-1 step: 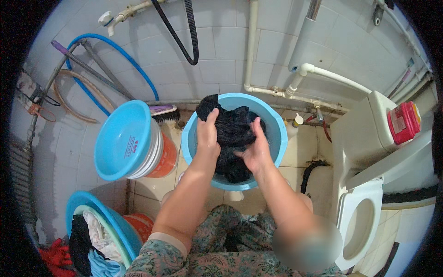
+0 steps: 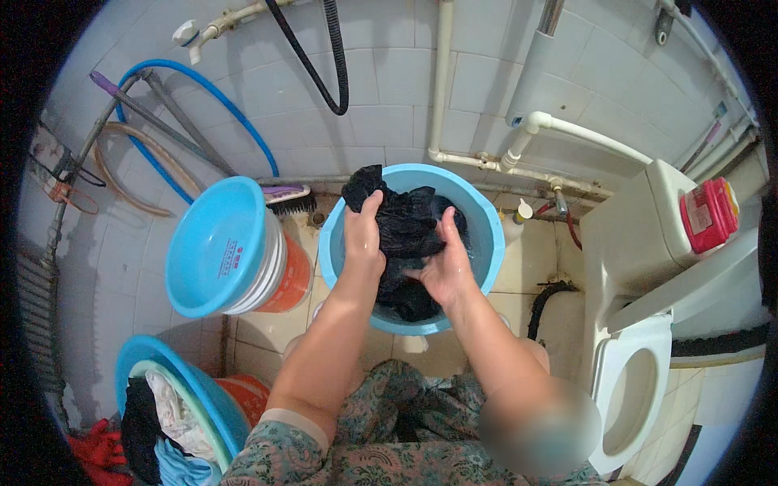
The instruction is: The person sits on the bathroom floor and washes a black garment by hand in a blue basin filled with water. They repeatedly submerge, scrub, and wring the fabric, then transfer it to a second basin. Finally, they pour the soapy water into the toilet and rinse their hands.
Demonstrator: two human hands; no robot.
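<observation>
Washbasin (image 2: pixel 489 235): light blue plastic, round, on the floor in front of the person; black cloth (image 2: pixel 405 223) is in it, part lifted between the hands, part lying low.
Left hand (image 2: pixel 362 235): closed on the cloth's left part, thumb on top, fingers hidden behind it.
Right hand (image 2: pixel 450 267): spread wide, thumb up and well apart from the fingers, touching the cloth's right edge; whether it bears any weight, I cannot tell.
Cloth: thin-looking, crumpled, with loose folds and a bunched upper left corner.
Upper tub (image 2: pixel 212 263): smooth blue plastic, on a white and orange bucket (image 2: pixel 289 279).
Lower tub (image 2: pixel 134 353): blue, with a pale green bowl (image 2: pixel 194 397) inside; black, white and light blue clothes (image 2: pixel 174 415) heap there.
Floor (image 2: pixel 267 330): pale square tiles.
Brush (image 2: pixel 290 199): dark bristles, purple-and-white back, near the wall.
</observation>
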